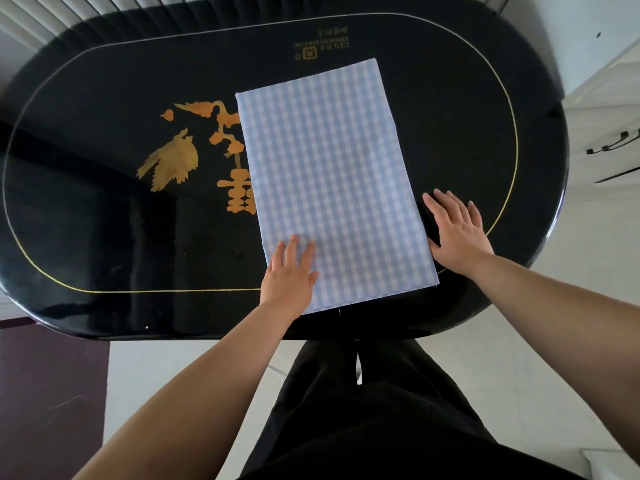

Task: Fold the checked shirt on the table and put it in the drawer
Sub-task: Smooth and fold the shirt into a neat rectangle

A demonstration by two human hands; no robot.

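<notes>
Head view. Your checked shirt (pixel 332 181) lies flat on the black oval table (pixel 104 237), already folded into one long rectangle. It runs slantwise from the near edge toward the far edge, right of the table's middle, its near end almost at the near edge.

Your left hand (pixel 289 275) rests palm down on the shirt's near left corner, fingers straight and slightly spread, pinching nothing. Your right hand (pixel 457 233) lies flat just beside the shirt's right edge near its near right corner, fingers straight and apart; the thumb seems to touch the cloth, though the view is not sharp enough there to be sure. Neither grip is closed on anything.

A gold line (pixel 138 289) rings the table inside its rim. A gold bird and branch design (pixel 180 157) sits left of the shirt, its right part hidden under the cloth. Gold lettering (pixel 320 45) sits near the far edge, beyond the shirt's far end.

Past the table's right end stands a white cabinet (pixel 602 109) with a dark handle (pixel 613 143). Your dark trousers (pixel 363 410) show below the near edge.
</notes>
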